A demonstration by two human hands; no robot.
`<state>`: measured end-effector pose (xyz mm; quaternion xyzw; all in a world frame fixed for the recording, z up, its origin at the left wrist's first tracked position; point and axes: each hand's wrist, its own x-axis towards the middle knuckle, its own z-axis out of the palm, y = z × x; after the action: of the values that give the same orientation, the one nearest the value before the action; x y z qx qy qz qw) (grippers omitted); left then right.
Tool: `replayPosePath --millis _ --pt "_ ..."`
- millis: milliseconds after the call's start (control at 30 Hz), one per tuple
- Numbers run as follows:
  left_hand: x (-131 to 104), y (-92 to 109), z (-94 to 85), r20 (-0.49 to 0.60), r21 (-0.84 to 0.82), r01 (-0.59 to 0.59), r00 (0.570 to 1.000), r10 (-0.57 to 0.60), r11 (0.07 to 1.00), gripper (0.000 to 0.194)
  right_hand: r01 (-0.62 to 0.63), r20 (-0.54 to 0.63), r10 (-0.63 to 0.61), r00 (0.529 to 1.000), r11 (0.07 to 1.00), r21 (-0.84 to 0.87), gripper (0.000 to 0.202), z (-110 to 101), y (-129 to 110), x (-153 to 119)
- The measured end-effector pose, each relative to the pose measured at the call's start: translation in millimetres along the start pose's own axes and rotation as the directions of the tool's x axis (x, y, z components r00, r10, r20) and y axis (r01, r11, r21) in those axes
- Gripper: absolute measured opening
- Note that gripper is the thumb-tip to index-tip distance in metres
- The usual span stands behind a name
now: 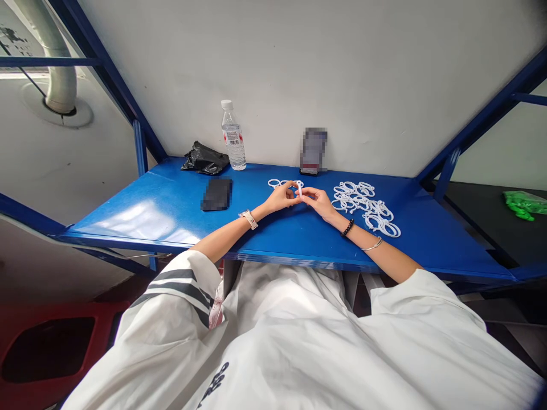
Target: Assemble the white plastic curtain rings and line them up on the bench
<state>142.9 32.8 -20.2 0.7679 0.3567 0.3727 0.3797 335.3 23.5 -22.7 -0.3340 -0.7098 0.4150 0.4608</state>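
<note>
We are pinching a small white plastic ring piece (299,188) between our left hand (280,199) and right hand (318,200), above the blue metal table (171,205); white loose rings (363,205) are lying rightward, nearer our right hand.

We see an evenly bright, sharp picture lit from the upper left, which lays a pale glare patch on the blue table (141,216). Shadows stay soft and short beneath the forearms. Wide-angle distortion bends the blue frame (478,122) at both edges. Two blurred, pixelated patches mask the phone (216,193) and a propped item (313,150).
</note>
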Motion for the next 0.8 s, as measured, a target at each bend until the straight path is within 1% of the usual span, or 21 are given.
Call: replayPosePath --millis 300,467,533,667,800 --pt "-0.6 4.0 0.1 0.038 -0.039 0.035 0.999 -0.034 0.999 0.059 -0.01 -0.03 0.009 1.0 1.0 -0.019 0.034 2.1 -0.8 1.0" --pt "-0.5 6.6 -1.0 0.064 -0.122 0.057 0.997 -0.049 0.991 0.044 0.025 -0.012 -0.026 1.0 0.997 -0.074 0.037 1.1 -3.7 0.8" --pt "-0.6 6.2 -0.8 0.072 -0.148 0.063 0.996 -0.052 0.987 0.042 0.03 -0.014 -0.032 0.999 0.995 -0.093 0.039 0.7 -4.5 0.8" --pt "-0.7 3.0 0.6 0.076 -0.166 0.052 0.996 -0.039 0.985 0.046 0.035 -0.028 -0.038 0.999 0.993 -0.114 0.044 -0.2 -4.6 1.1" --pt "-0.4 0.4 1.3 0.073 -0.165 0.046 0.997 -0.034 0.985 0.049 0.044 -0.023 -0.046 0.999 0.994 -0.097 0.046 -0.5 -3.9 1.2"
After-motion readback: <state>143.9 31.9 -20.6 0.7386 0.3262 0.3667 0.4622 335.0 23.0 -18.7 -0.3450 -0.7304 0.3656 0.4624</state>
